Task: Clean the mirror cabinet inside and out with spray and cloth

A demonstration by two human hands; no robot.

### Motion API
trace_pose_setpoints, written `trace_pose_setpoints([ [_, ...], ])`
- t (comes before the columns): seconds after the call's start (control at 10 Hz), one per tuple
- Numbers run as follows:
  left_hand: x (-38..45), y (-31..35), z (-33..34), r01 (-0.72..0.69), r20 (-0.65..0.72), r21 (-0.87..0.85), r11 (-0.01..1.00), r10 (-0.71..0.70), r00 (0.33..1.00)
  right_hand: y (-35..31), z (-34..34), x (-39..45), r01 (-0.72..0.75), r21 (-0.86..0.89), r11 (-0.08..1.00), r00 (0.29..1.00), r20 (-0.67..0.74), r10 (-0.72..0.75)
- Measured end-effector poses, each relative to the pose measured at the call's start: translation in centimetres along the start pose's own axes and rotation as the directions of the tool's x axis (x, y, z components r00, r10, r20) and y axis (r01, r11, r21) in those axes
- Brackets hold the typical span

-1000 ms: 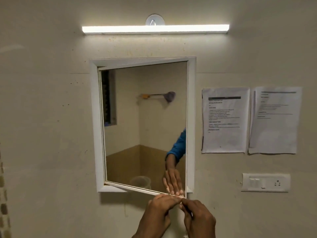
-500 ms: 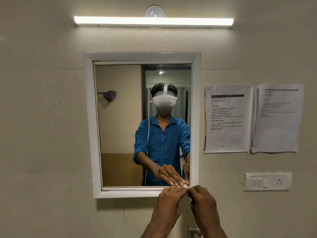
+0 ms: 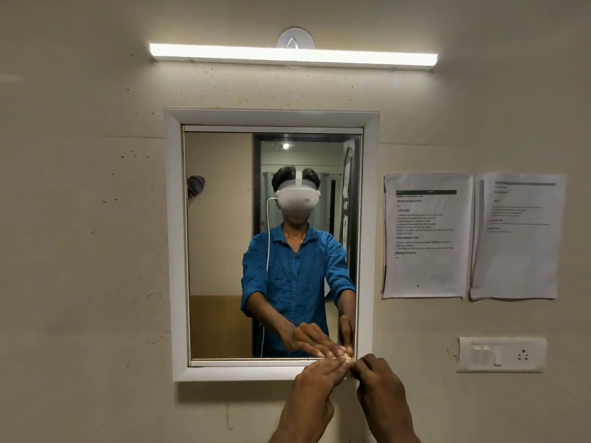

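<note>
Head view: mirror cabinet (image 3: 172, 251) door flush, contents hidden — left hand (image 3: 315, 377), right hand (image 3: 372, 374) fingertips pinching door's lower right corner.

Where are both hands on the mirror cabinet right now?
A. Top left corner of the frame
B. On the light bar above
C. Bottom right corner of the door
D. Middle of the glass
C: the left hand and right hand meet fingertip to fingertip at the lower right corner of the mirror cabinet.
</note>
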State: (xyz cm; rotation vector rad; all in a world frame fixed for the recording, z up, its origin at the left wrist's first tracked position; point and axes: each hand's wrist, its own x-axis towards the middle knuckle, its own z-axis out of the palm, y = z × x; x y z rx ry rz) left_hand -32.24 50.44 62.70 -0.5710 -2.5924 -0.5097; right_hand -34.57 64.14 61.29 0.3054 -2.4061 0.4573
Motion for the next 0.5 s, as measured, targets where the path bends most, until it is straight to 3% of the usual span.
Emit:
trace_pose_setpoints([
  [0.2,-0.9,-0.2,0.2,0.024,0.067,-0.109,0.994,-0.016,0.998,-0.8,-1.1,-0.4,-0.053,0.036,0.998,0.996,0.071,0.05],
  [0.3,-1.7,0.1,-0.2,0.07,-0.042,-0.166,0.984,-0.078,0.996,-1.8,-1.6,-1.1,-0.215,0.186,0.959,0.976,0.079,0.203],
  [0.4,-3.4,1.3,-0.9,0.091,-0.269,-0.416,0.905,-0.218,0.938,-4.2,-2.5,-1.4,-0.436,0.632,0.64,0.858,0.076,0.509],
  [0.5,-3.3,3.0,-1.5,0.092,-0.214,-0.602,0.793,-0.271,0.938,-7.8,-4.0,-0.7,-0.51,0.84,-0.187,0.733,0.538,0.417],
])
